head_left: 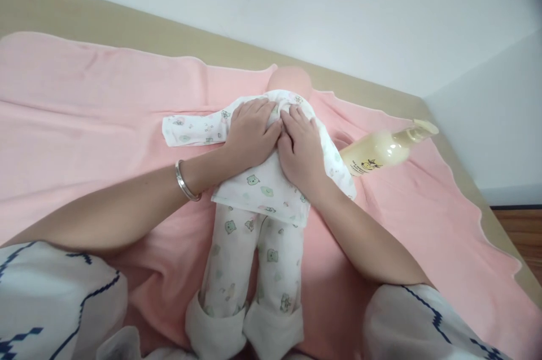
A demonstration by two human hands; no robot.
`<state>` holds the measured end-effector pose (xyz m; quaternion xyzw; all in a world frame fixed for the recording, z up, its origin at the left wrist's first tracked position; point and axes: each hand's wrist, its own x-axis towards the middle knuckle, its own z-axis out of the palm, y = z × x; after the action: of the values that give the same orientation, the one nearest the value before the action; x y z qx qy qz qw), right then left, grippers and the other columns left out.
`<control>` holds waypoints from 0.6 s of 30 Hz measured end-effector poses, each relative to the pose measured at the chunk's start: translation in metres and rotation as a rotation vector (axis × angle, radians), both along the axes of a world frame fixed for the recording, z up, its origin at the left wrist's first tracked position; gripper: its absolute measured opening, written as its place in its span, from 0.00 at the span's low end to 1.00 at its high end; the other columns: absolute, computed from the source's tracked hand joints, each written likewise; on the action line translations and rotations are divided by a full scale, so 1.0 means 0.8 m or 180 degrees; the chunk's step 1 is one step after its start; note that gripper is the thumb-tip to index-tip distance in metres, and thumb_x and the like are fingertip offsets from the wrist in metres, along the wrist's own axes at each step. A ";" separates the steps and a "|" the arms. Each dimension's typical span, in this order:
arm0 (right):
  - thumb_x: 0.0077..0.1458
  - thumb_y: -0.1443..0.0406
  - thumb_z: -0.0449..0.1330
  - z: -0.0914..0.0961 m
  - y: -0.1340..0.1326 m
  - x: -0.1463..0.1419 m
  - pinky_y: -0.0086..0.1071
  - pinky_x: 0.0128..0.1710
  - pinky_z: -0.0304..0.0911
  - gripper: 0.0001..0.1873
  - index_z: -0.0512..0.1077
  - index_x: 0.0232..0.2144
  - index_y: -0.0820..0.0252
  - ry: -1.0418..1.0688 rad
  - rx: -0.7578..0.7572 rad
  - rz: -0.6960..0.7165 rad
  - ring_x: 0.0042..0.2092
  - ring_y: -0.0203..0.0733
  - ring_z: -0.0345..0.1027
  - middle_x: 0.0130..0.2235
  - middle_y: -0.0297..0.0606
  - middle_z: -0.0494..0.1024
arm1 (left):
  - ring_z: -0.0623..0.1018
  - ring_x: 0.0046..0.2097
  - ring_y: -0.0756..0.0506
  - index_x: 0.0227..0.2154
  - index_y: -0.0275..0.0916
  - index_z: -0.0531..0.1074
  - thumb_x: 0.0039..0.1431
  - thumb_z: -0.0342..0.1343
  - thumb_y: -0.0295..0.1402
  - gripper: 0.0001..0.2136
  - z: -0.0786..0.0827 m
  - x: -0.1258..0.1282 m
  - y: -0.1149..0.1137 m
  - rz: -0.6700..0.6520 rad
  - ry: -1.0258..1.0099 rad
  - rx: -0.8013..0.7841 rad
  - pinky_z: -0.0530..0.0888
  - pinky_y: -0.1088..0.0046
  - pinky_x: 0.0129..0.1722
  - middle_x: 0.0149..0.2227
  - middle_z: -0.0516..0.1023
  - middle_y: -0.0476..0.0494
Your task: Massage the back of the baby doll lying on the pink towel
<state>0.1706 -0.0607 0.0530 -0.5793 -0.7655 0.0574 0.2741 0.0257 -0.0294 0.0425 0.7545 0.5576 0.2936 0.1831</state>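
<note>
A baby doll (266, 191) lies stretched out, dressed in a white top and trousers with small green animal prints. Its smooth head (291, 80) points away from me, and no face shows. My left hand (254, 131) rests flat on the left side of the doll's upper body, fingers extended. Beside it, my right hand (301, 148) lies on the right side with its fingers spread over the cloth. The two thumbs meet near the middle. One sleeve (192, 130) sticks out to the left, while the other slopes down on the right. Folded cuffs (215, 323) end the trouser legs.
A pink blanket (105, 86) lies under the doll, on a beige surface (139, 24). Right of the doll, a pale yellow pump bottle (375, 151) lies on its side. White walls (317, 10) rise behind. Wooden flooring (519, 230) shows at the far right.
</note>
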 end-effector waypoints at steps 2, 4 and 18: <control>0.63 0.66 0.48 -0.002 0.001 0.000 0.60 0.75 0.52 0.29 0.70 0.64 0.60 0.0102 -0.0193 -0.0044 0.74 0.54 0.57 0.71 0.47 0.67 | 0.66 0.73 0.35 0.66 0.32 0.68 0.70 0.41 0.38 0.27 0.000 0.000 0.000 -0.0021 -0.0010 -0.0001 0.59 0.51 0.76 0.70 0.68 0.33; 0.64 0.64 0.49 0.004 -0.002 0.005 0.58 0.73 0.59 0.29 0.68 0.66 0.57 0.0235 -0.0042 -0.0099 0.74 0.54 0.58 0.72 0.45 0.65 | 0.67 0.72 0.35 0.65 0.32 0.69 0.69 0.41 0.38 0.27 0.001 0.000 0.000 -0.0047 -0.0014 0.0002 0.60 0.52 0.76 0.69 0.70 0.34; 0.68 0.66 0.41 -0.004 0.009 -0.007 0.61 0.76 0.46 0.31 0.63 0.69 0.63 -0.0506 -0.0338 -0.0070 0.78 0.55 0.47 0.75 0.48 0.59 | 0.66 0.72 0.35 0.66 0.30 0.68 0.70 0.40 0.41 0.29 0.001 0.000 -0.001 -0.0018 -0.0003 -0.0014 0.59 0.51 0.76 0.70 0.68 0.33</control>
<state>0.1649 -0.0538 0.0497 -0.6041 -0.7743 0.0487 0.1820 0.0256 -0.0304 0.0434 0.7556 0.5561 0.2922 0.1858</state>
